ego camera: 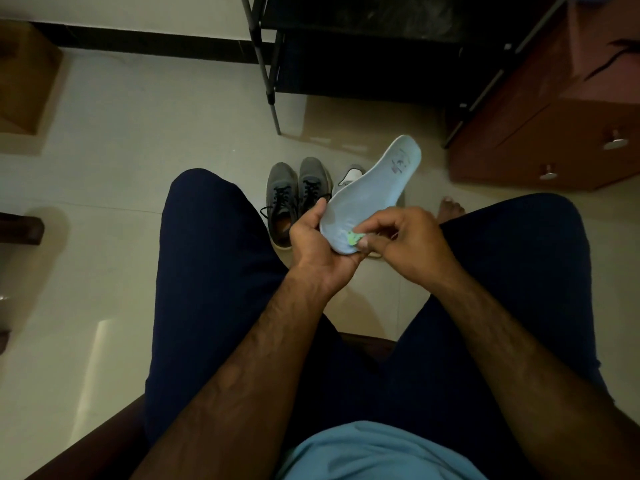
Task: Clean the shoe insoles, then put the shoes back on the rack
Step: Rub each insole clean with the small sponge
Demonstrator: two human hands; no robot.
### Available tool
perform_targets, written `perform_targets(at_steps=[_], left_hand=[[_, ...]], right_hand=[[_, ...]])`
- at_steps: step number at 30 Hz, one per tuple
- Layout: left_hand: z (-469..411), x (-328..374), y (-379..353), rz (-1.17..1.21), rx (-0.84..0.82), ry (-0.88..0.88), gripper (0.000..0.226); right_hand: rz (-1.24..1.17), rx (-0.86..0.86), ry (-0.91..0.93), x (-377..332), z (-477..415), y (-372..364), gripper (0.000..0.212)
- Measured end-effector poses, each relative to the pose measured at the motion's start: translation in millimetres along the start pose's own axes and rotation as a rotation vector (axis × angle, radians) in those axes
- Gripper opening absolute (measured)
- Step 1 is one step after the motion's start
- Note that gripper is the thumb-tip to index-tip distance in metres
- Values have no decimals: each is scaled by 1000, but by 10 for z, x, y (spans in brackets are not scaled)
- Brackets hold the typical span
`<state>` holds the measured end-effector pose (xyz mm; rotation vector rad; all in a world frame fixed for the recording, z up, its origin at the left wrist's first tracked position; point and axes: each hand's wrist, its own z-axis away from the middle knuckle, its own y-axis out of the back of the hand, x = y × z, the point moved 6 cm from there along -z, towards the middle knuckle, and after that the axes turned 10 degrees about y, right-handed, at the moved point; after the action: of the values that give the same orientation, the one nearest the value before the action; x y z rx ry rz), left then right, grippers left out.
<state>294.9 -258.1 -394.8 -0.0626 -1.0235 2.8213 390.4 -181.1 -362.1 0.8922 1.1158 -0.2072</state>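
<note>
Insole of pale blue foam [374,188] slants up to the right at mid-frame, its near end cupped in the left hand [318,244], whose grip curls round the edge. The right hand [412,244] pinches a small green scrap [353,238] against that end. Behind, on the cream tiled floor [138,133], stand a pair of grey laced shoes [294,199] and a white shoe [349,178]; a black metal rack [363,46] fills the upper centre.

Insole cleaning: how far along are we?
Done: one insole is out of its shoe. In hand: left hand holds it, right hand pinches a small green piece against its near end. Left: grey shoes and a white shoe sit on the floor, not on the rack.
</note>
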Motion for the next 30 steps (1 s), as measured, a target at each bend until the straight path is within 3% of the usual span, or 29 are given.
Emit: perform_targets(at_steps=[4, 9, 13, 18, 22, 27, 30], left_hand=[[3, -41, 1, 12, 14, -14, 55], [72, 36, -41, 36, 3, -41, 50], [51, -21, -36, 36, 6, -29, 50], [65, 14, -54, 53, -3, -38, 50], [39, -34, -36, 35, -6, -23, 49], [53, -4, -39, 30, 5, -33, 50], [15, -42, -16, 7, 9, -23, 53]], right_hand=[[35, 197, -79, 174, -89, 172, 13], [-104, -48, 19, -105, 37, -89, 20], [-40, 159, -78, 63, -54, 61, 14], [-146, -25, 16, -185, 51, -123, 13], [-52, 143, -94, 27, -38, 24, 10], [-80, -15, -1, -132, 39, -127, 10], [31, 115, -92, 73, -51, 5, 12]])
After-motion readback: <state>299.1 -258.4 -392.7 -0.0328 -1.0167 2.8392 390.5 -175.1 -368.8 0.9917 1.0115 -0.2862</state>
